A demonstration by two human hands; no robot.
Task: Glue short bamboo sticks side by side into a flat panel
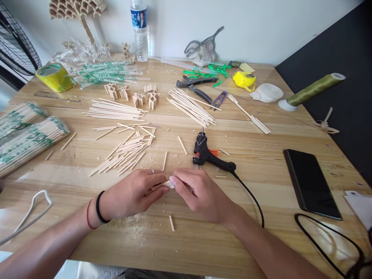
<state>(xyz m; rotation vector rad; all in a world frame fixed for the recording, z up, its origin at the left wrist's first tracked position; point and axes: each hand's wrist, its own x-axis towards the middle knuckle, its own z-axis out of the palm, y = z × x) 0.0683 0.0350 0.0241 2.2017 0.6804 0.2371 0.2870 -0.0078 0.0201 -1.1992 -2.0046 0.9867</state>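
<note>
My left hand (142, 192) and my right hand (200, 193) meet near the front of the table, both closed on a small bundle of wooden sticks (167, 185). Most of the bundle is hidden by my fingers. Just beyond my right hand lies a black hot glue gun (205, 149) with an orange trigger, its nozzle pointing away from me. A pile of short cut sticks (130, 151) spreads beyond my left hand. One short stick (171, 223) rests on the wood in front of me, and another (164, 161) lies just past my fingers.
Longer sticks (192, 106) lie farther back beside black cutters (197, 83) and small snips (219, 100). Small glued stick pieces (139, 99) stand behind. A water bottle (141, 38) stands by the wall. At right are a phone (312, 182) and the glue gun's cable (250, 192).
</note>
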